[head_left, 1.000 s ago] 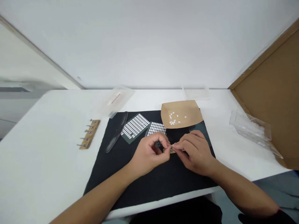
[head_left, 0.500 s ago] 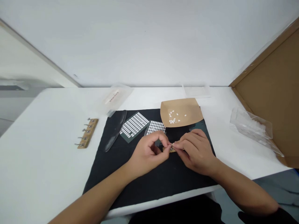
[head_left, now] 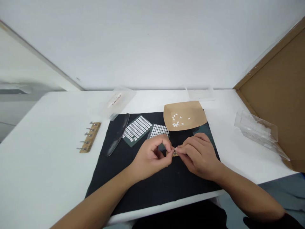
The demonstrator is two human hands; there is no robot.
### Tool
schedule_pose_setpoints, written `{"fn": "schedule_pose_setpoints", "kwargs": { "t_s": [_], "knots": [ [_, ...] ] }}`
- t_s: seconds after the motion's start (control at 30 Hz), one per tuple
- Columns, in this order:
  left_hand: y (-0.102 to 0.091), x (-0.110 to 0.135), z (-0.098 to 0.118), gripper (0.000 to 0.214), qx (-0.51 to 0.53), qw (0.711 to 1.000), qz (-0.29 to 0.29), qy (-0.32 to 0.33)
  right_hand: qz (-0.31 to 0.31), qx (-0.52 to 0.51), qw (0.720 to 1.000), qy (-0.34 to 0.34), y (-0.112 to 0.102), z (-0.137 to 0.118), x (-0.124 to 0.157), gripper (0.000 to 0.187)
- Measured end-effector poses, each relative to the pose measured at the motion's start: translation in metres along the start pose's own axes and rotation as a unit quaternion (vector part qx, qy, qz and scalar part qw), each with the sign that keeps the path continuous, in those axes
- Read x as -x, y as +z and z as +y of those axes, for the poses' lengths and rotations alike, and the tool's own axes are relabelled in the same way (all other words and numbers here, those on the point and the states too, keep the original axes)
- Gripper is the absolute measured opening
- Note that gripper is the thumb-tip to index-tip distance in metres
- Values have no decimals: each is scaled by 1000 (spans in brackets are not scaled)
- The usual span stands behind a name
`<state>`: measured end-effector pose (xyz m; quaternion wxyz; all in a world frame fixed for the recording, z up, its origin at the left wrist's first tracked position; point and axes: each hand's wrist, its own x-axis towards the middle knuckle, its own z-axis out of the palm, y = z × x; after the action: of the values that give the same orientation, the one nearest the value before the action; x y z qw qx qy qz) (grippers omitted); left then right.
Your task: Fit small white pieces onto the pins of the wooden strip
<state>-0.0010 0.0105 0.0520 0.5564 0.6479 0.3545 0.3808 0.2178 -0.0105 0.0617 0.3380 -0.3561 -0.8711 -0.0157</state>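
Vs. 1 sec ago, almost nothing has changed: both your hands stay at the same spot, so the fine work goes on there, w/o visible progress. Your L grip [head_left: 152, 156] and R grip [head_left: 200, 156] meet fingertip to fingertip over a small block [head_left: 176, 155] w/ a metal clip [head_left: 174, 152]. In each, thumb and finger come close together, but I can't say what, if anything, is pinched; it is too small.

The block lies right under your fingertips, on the black cloth [head_left: 152, 197]. Your own fingers hide most of it; this is the main obstacle. Just beyond the L grip is one sheet [head_left: 159, 131], partly covered by that hand; a second sheet [head_left: 137, 129] is further L, then a file [head_left: 118, 135]. The tray [head_left: 195, 113] w/ white pcs is beyond the R grip. The rack [head_left: 90, 138] is well apart, far L, on the table [head_left: 43, 152].
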Motion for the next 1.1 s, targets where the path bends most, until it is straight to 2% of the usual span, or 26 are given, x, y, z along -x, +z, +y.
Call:
{"fn": "schedule_pose_setpoints", "kwargs": {
  "t_s": [0.3,0.57,0.87,1.1],
  "knots": [
    [5,1,6,13,-45,998,47,-9,4,-15,1000,0,2,0,-1,10],
    [6,0,9,14,-49,997,56,-4,7,-61,998,12,3,-2,0,11],
    [7,3,6,19,65,996,37,-50,8,-120,992,35,3,0,2,10],
    [5,1,7,23,124,990,15,-61,17,-154,987,46,2,2,-1,5]
  ]
}}
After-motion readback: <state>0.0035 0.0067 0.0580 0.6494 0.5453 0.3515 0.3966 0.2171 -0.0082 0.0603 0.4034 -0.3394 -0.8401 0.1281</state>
